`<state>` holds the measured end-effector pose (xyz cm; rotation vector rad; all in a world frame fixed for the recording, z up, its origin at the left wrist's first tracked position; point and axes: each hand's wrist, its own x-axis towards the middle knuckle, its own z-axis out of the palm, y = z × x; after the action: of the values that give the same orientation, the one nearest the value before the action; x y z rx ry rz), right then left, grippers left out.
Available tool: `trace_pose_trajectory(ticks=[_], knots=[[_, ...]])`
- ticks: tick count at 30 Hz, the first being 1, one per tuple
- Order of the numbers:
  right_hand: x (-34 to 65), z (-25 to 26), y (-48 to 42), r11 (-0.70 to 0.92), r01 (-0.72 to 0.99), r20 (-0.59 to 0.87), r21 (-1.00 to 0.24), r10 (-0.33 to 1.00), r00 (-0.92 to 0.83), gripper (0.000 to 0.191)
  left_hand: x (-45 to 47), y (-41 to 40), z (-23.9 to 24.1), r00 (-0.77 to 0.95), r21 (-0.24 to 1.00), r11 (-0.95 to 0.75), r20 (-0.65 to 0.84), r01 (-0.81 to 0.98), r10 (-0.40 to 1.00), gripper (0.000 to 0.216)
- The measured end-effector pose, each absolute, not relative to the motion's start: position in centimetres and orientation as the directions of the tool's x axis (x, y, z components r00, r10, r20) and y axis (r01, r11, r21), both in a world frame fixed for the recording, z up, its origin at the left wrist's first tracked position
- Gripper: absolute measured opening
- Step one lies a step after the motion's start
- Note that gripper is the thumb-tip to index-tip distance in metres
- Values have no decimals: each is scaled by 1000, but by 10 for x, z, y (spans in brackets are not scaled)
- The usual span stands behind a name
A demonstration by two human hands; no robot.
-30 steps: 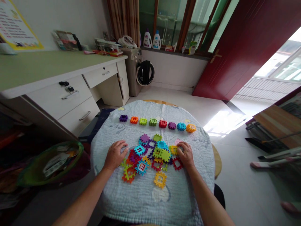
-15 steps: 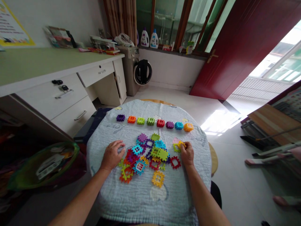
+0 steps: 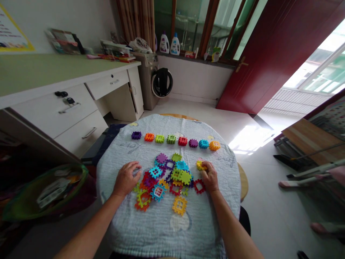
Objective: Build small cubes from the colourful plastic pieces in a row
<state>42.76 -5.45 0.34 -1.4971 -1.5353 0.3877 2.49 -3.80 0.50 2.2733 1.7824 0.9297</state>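
Observation:
My right hand (image 3: 210, 176) has its fingers closed on a yellow notched plastic building piece (image 3: 200, 165) at the right of the table. A yellow-green piece that lay beneath it is now mostly covered. Below that hand lies a red square frame piece (image 3: 199, 186). My left hand (image 3: 126, 178) rests on the cloth left of the pile, fingers loosely curved and apart, holding nothing. Between the hands spreads a heap of interlocking pieces, among them a green panel (image 3: 185, 177), a blue window piece (image 3: 158, 191) and a purple panel (image 3: 161, 158). Nearer me lies an orange-yellow window piece (image 3: 179, 205).
Several joined blocks stand in a row across the back, from a dark purple block (image 3: 136, 135) to an orange-yellow block (image 3: 215, 145). A pale blue cloth (image 3: 145, 230) covers the round table. Left are a desk (image 3: 54, 72) and a bin (image 3: 48, 194).
My right hand has shifted slightly left with the yellow piece, bringing it over the yellow-green one. My left hand stays in place. The whole view has moved a little.

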Motion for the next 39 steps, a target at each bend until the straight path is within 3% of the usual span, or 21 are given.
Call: trace_pose_trajectory(ticks=[3, 6, 10, 13, 15, 20, 25, 28, 30, 34, 39], knots=[[428, 6, -57, 227, 586, 359, -778, 926, 117, 20, 25, -38, 5, 124, 437, -307, 398, 845, 909, 18], [429, 4, -55, 159, 643, 366, -749, 908, 202, 25, 25, -37, 4, 123, 435, -304, 396, 848, 910, 17], [429, -1, -52, 83, 791, 431, -606, 870, 238, 27, 25, -38, 5, 121, 435, -300, 394, 849, 911, 17], [427, -2, -53, 55, 867, 391, -495, 905, 166, 39, 25, -38, 5, 114, 440, -296, 394, 848, 912, 17], [425, -1, -54, 42, 890, 368, -455, 918, 145, 35, 25, -38, 5, 110, 443, -294, 395, 847, 912, 17], [425, 2, -56, 69, 866, 369, -494, 919, 137, 14, 25, -37, 5, 110, 440, -294, 397, 848, 911, 16], [430, 2, -55, 131, 806, 389, -577, 912, 130, 30, 24, -37, 4, 111, 439, -298, 403, 848, 909, 16], [433, -1, -53, 106, 774, 417, -624, 883, 215, 25, 24, -37, 4, 115, 441, -301, 400, 846, 909, 16], [433, -3, -51, 90, 783, 437, -615, 866, 244, 22, 24, -36, 3, 113, 442, -298, 397, 846, 911, 16], [434, -6, -49, 90, 850, 391, -519, 909, 142, 50, 24, -36, 3, 111, 444, -296, 396, 846, 911, 16], [440, -7, -44, 144, 834, 326, -532, 944, 45, 46, 24, -37, 3, 108, 450, -298, 400, 842, 910, 14]])
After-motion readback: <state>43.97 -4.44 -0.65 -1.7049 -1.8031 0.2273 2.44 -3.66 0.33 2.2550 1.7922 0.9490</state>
